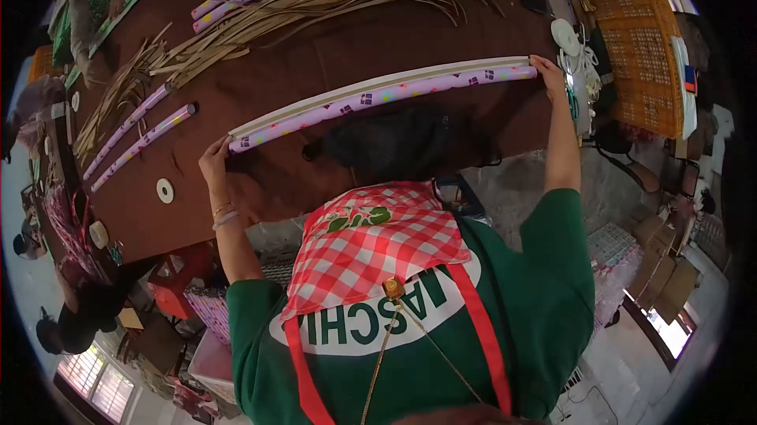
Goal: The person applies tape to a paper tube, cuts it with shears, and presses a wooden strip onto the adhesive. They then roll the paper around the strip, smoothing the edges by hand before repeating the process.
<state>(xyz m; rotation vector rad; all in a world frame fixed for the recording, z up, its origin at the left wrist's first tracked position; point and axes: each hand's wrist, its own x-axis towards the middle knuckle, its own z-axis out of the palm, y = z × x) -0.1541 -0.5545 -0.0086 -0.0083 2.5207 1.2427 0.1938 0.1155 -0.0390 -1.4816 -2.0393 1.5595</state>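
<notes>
Tube [378, 99] ahead of me, crosswise over the brown surface [276, 70]; I cannot tell whether it rests there. Beyond it, apart, lies a bundle of dry stalks [315, 5]. Lilac and patterned, the tube spans the gap between my grips, its long axis running left to right, the right end farther from my body. Along its far side runs a slim pale strip [378, 78]. My left hand [214, 162] is clamped on the left end, my right hand [550, 76] on the right; neither is nearer the middle.
</notes>
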